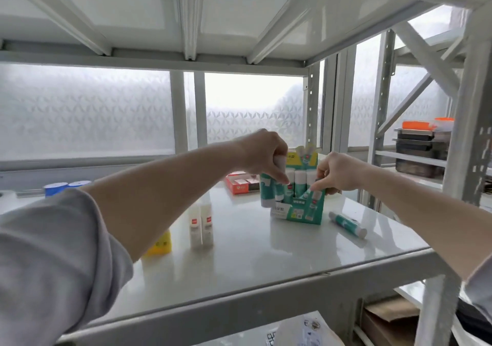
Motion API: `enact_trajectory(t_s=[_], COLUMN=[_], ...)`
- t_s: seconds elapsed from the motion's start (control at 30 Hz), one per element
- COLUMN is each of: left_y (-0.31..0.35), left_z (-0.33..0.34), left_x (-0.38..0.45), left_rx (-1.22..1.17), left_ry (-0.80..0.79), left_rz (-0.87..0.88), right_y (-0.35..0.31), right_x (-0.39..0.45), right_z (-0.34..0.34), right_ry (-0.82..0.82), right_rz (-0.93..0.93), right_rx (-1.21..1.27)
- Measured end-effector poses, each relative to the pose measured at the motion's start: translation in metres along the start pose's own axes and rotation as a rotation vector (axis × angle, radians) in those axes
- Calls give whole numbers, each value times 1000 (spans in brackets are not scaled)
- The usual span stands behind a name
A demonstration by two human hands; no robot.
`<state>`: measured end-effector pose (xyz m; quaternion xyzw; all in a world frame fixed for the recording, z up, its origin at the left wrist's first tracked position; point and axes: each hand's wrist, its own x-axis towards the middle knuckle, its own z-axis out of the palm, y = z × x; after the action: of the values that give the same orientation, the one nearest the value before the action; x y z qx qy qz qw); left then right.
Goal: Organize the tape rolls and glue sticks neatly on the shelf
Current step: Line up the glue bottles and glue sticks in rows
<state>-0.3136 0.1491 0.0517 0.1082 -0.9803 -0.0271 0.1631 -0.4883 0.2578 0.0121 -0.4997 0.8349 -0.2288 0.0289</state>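
Both hands grip glue sticks: the left hand (262,153) two, the right hand (336,171) one, at a box (306,211) (three upright inside); one loose stick (347,224) lies at 3 o'clock.

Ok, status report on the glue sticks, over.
Left hand gripping glue sticks at display box. Right hand pinching box's front. One stray stick lying right. Nothing blocking.

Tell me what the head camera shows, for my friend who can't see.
Two hands reach over a white shelf: the left hand holds glue sticks, the right hand pinches one in a green box. Another stick lies beside it.
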Motion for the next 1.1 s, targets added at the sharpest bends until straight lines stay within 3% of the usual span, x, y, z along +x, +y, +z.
enact_trajectory(t_s=[0.23, 0.7, 0.83, 0.93, 1.1], left_y=[-4, -4, -3, 0, 1], left_z=[-20, -9, -11, -13, -15], left_x=[-24, -45, -43, -41, -39], left_rx=[-1, -55, -63, -91, -116], left_ry=[35, -18, 31, 91, 173], left_rz=[-4, -21, -10, -11, -12], right_y=[-28, -55, -70, -87, -96], right_x=[-19, -49, -58, -61, -55], right_z=[3, 4, -11, -18, -7], right_ry=[-139, -215, -80, -97, -132], right_rz=[-95, -177, -275, -313, -308], right_rx=[31, -34, -203, 20, 109])
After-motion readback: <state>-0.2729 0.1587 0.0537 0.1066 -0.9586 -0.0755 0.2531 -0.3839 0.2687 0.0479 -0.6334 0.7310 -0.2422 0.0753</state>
